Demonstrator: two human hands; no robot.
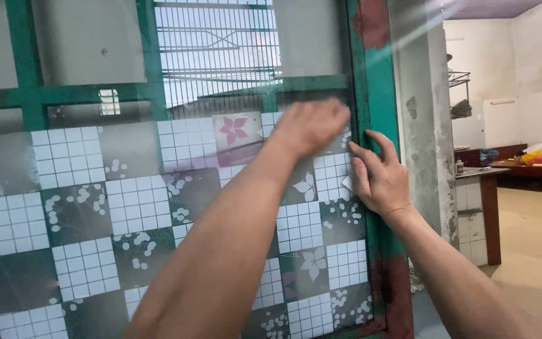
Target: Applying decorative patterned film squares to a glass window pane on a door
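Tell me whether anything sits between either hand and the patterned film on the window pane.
Nothing visible does. The left hand lies flat on the patterned film near its upper right corner. The right hand rests at the film's right edge, against the green frame.

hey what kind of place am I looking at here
Probably a plain house, at a window beside a kitchen or work area. Both hands, left hand and right hand, press on a green-framed window covered with patterned film; a counter stands behind.
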